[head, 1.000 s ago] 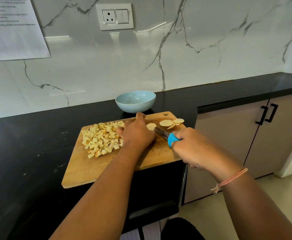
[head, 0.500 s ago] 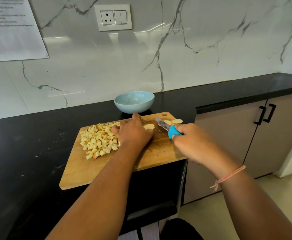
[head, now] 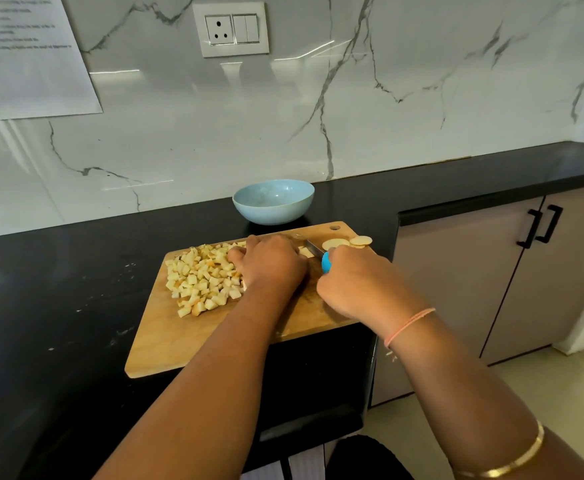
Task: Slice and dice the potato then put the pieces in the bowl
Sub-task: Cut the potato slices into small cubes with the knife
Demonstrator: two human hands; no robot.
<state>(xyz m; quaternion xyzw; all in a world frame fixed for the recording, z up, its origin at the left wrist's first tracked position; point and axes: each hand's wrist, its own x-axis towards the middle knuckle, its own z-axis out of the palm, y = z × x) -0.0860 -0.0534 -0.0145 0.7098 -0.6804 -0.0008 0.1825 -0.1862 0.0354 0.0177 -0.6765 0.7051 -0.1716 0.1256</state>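
Two bare hands meet over a wooden cutting board [head: 186, 344] on a black countertop [head: 58, 289]. The right hand [head: 356, 282] wraps its fingers firmly round the blue handle of a knife [head: 324, 262], and the blade angles up and left toward the left hand [head: 270, 265]. The left hand lies knuckles-up on the board with its fingers bent downward. Its fingertips are hidden behind the hand, so it cannot be told whether they pinch anything.

A pale potato piece [head: 305, 251] sits on the board in the narrow space between the left hand's right edge and the blade, just beside both. Two round slices [head: 335, 243] lie flat near the board's far right corner, just beyond the right hand's knuckles, with the outer one at the board's edge. A loose heap of diced potato [head: 200, 275] covers the board's left-centre, and its nearest cubes touch the left hand's outer fingers.

A light-blue bowl [head: 270, 214] stands upright on the countertop just behind the board's far edge, apart from both hands. The part of its inside that shows is plain blue. All the potato in view lies on the board.

A pink thread bracelet [head: 409, 323] circles the right wrist. A wall socket [head: 231, 29] and a printed sheet [head: 27, 53] hang on the marble backsplash.
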